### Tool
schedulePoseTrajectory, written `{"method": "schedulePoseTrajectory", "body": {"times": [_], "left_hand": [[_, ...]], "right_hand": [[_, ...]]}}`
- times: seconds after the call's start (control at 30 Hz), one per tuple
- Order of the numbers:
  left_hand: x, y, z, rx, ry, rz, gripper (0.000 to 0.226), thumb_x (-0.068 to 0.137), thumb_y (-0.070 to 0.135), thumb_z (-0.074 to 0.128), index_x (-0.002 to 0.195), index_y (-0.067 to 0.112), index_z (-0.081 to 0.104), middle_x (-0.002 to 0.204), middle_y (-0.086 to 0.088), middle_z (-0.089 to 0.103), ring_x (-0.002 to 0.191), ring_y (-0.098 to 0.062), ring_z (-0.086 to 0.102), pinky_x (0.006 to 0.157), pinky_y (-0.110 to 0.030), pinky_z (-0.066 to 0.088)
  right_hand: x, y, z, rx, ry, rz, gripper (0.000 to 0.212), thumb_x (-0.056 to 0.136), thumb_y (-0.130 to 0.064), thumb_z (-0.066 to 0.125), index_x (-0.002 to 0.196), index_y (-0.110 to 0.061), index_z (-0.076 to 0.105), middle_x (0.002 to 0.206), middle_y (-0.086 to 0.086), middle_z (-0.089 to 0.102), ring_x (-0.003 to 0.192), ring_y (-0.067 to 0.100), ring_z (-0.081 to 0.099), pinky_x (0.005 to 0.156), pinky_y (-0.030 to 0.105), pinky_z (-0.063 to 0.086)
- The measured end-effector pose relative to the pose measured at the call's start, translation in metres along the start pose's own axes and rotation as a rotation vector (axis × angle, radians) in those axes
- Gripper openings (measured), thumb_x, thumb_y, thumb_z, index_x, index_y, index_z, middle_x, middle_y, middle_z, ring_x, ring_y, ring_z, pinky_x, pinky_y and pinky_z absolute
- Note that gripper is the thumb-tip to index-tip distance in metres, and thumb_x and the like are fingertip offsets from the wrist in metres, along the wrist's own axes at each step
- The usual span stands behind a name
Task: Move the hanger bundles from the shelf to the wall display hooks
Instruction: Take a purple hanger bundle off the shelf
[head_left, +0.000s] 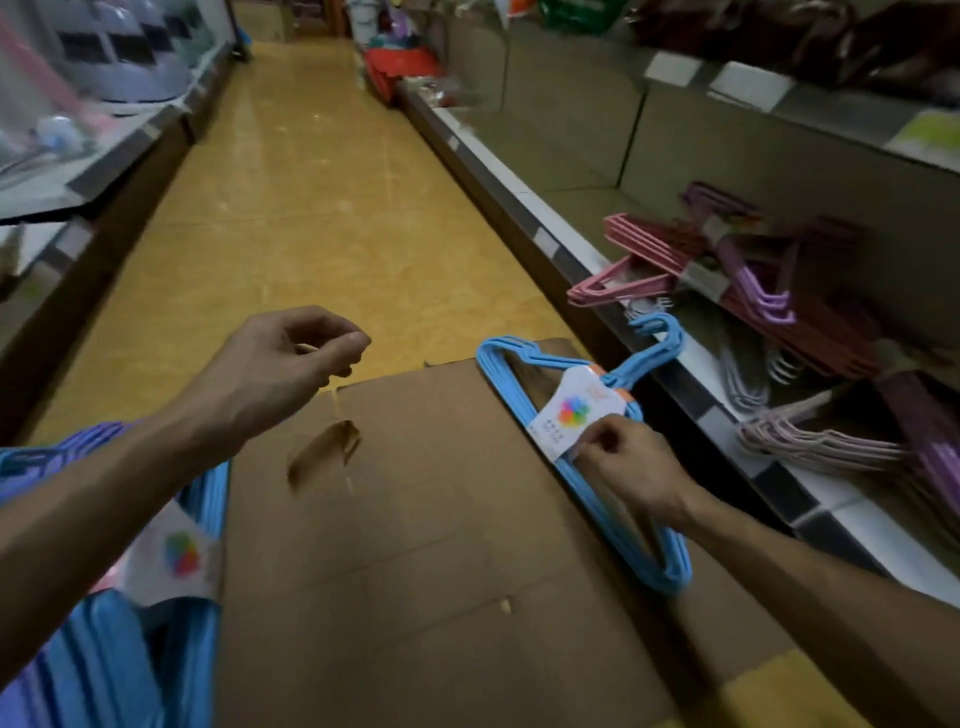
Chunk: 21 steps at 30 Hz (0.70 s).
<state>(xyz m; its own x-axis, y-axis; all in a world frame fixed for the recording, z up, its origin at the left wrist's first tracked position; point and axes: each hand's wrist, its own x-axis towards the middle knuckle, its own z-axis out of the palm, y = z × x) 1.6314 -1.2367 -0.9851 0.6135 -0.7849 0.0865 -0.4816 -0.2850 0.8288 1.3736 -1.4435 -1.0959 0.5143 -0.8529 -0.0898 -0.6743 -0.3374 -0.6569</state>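
A blue hanger bundle (524, 374) with a white paper label lies at the right edge of a brown cardboard box (415, 519). My right hand (623, 462) grips this bundle at the label. My left hand (291, 358) hovers above the box's far left corner, fingers loosely curled and holding nothing. More blue and purple hanger bundles (130, 649) hang under my left forearm at the lower left. Pink hanger bundles (644, 260), purple hanger bundles (753, 270) and pale hanger bundles (810, 441) lie piled on the right-hand shelf (571, 254).
A yellow tiled aisle floor (311, 182) runs ahead between two shelving rows. The left shelves (104, 145) hold blurred housewares. Red goods (400, 67) sit at the far end of the right shelf. No wall hooks are visible.
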Motion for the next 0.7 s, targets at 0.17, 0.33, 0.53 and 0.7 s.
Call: {"method": "schedulePoseTrajectory", "body": {"times": [0.17,0.33,0.53,0.7], "left_hand": [[0.011,0.017,0.034,-0.014,-0.064,-0.02,0.017,0.093,0.038,0.061,0.102,0.027,0.07,0.096,0.006,0.071,0.091,-0.008,0.067,0.078,-0.027,0.052],[0.016,0.021,0.052,-0.013,-0.114,-0.035,0.014,0.093,0.035,0.06,0.099,0.027,0.07,0.093,0.007,0.072,0.082,-0.001,0.068,0.079,-0.029,0.054],[0.024,0.018,0.051,-0.015,-0.114,-0.071,0.014,0.092,0.036,0.06,0.099,0.028,0.07,0.093,0.008,0.072,0.079,0.002,0.068,0.072,-0.025,0.052],[0.025,0.01,0.041,0.005,-0.098,-0.094,0.012,0.094,0.033,0.059,0.097,0.029,0.07,0.09,0.008,0.072,0.078,0.002,0.068,0.068,-0.022,0.05]], "right_hand": [[0.012,0.061,-0.03,0.062,0.106,0.251,0.03,0.084,-0.03,0.073,0.105,-0.013,0.061,0.091,0.0,0.066,0.093,0.025,0.065,0.081,0.034,0.05],[0.018,0.08,-0.03,0.181,-0.038,0.411,0.072,0.085,-0.037,0.076,0.142,-0.009,0.043,0.124,0.009,0.059,0.108,0.024,0.06,0.091,0.036,0.051],[0.034,0.071,-0.013,0.439,-0.142,0.5,0.052,0.085,-0.028,0.077,0.127,-0.006,0.056,0.111,0.016,0.07,0.081,0.022,0.068,0.067,0.037,0.059],[0.046,0.064,0.007,0.4,-0.133,0.556,0.022,0.084,-0.026,0.074,0.08,-0.007,0.065,0.063,0.009,0.066,0.053,0.021,0.06,0.054,0.029,0.05]]}}
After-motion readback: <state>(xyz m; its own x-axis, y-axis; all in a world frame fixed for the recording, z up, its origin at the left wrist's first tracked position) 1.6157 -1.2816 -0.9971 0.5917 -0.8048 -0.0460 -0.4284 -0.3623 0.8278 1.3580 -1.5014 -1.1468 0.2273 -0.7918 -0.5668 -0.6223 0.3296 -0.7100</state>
